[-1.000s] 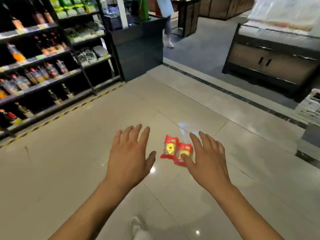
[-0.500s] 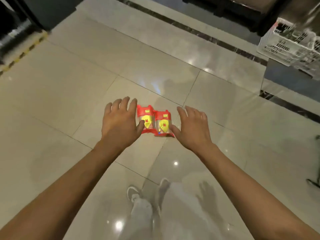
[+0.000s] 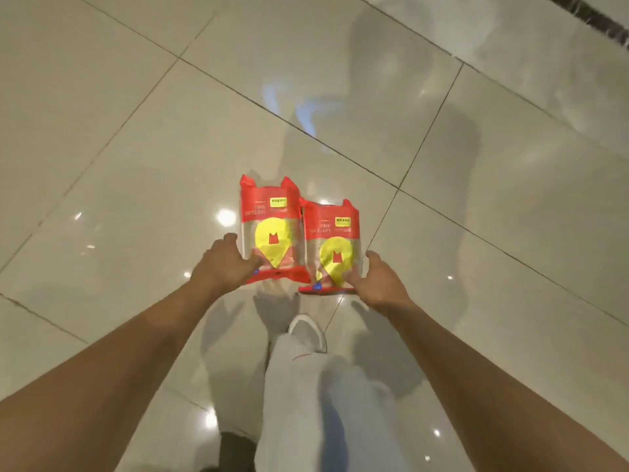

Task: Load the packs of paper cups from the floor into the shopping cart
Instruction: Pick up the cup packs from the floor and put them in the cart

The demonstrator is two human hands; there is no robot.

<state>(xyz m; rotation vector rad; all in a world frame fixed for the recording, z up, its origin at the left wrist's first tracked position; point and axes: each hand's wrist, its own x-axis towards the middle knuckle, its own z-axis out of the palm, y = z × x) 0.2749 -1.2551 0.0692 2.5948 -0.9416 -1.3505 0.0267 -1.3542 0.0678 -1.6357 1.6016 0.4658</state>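
Two packs of paper cups lie side by side on the tiled floor, red wrappers with a yellow pin-shaped mark. My left hand (image 3: pixel 223 265) grips the left pack (image 3: pixel 270 229) at its lower left corner, thumb on the front and fingers round the side. My right hand (image 3: pixel 376 282) grips the right pack (image 3: pixel 332 243) at its lower right corner in the same way. Both packs seem to rest on the floor. The shopping cart is out of view.
Glossy beige floor tiles (image 3: pixel 136 172) with dark joints surround the packs. My leg in light trousers (image 3: pixel 306 403) and a white shoe (image 3: pixel 308 332) stand just below the packs. A dark floor strip (image 3: pixel 599 18) crosses the top right corner.
My view has tilted down and come closer to the floor. Both hands went from spread open beside the packs to holding their lower corners.
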